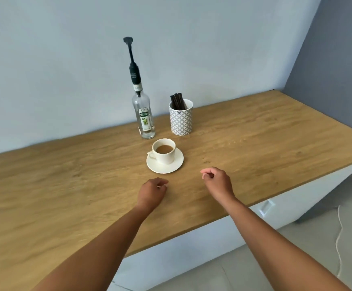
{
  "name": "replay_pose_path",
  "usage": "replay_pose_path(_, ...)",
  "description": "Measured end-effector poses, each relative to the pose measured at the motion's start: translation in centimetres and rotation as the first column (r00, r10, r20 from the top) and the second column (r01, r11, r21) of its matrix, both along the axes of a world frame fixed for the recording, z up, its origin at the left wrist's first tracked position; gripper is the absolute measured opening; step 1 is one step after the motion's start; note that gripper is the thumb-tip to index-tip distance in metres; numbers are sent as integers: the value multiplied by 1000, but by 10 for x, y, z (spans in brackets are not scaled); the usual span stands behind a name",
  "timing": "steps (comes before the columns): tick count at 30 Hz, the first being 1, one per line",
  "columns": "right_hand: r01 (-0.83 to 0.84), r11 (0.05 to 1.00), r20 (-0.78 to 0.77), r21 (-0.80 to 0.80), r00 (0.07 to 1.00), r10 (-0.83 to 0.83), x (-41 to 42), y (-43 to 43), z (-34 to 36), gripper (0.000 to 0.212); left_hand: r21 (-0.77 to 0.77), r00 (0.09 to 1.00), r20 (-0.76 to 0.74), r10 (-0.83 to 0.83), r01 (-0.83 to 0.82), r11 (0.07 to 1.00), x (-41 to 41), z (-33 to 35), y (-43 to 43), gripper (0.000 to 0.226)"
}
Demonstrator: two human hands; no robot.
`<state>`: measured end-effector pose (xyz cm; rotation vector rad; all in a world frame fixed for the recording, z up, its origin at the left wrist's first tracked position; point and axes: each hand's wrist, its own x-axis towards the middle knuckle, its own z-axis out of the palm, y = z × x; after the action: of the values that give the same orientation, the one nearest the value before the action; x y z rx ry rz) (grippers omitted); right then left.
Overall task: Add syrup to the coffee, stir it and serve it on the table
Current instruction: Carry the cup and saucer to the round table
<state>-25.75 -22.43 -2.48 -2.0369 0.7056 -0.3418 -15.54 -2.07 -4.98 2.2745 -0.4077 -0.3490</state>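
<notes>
A white cup (164,152) of milky coffee stands on a white saucer (165,165) on the wooden countertop (65,185), its handle turned left. Behind it rises a clear syrup bottle (143,118) with a tall black pump. To the bottle's right a patterned mug (181,120) holds several dark stir sticks (177,101). My left hand (152,192) hovers just in front of the saucer, fingers loosely curled, holding nothing. My right hand (217,180) is to the right of the saucer, fingers also curled and empty.
The countertop's front edge runs diagonally from lower left to upper right over white cabinets with a drawer handle (266,206). A pale wall stands behind; a grey wall closes the right. A white cord (339,238) lies on the tiled floor.
</notes>
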Motion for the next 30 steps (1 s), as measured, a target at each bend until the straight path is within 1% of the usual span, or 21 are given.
replay_pose_path(6,-82,997,-15,0,997,82,42,15,1,19,-61,980,-64,189,-193,979,34,1,27,28)
replay_pose_path(10,-120,993,-36,8,992,120,72,12,0,20,-107,950,-145,275,-291,951,57,0,25,40)
replay_pose_path(13,-161,987,-67,28,984,162,93,7,-2,30,-141,932,-196,306,-336,931,71,-1,18,48)
replay_pose_path(16,-203,979,-107,7,973,203,112,-3,-6,39,-150,902,-251,351,-394,907,82,1,10,51)
replay_pose_path(22,-251,968,-133,-5,960,248,146,-23,-15,41,-163,835,-354,421,-498,852,97,4,-10,50)
replay_pose_path(25,-285,959,-188,-9,942,278,158,-30,-21,45,-166,801,-387,457,-548,820,102,3,-20,47)
replay_pose_path(28,-321,947,-250,-27,919,305,168,-35,-25,48,-132,792,-369,486,-562,816,104,3,-26,39)
replay_pose_path(30,-351,936,-259,-34,908,331,172,-38,-26,45,-107,795,-342,501,-563,819,105,2,-28,35)
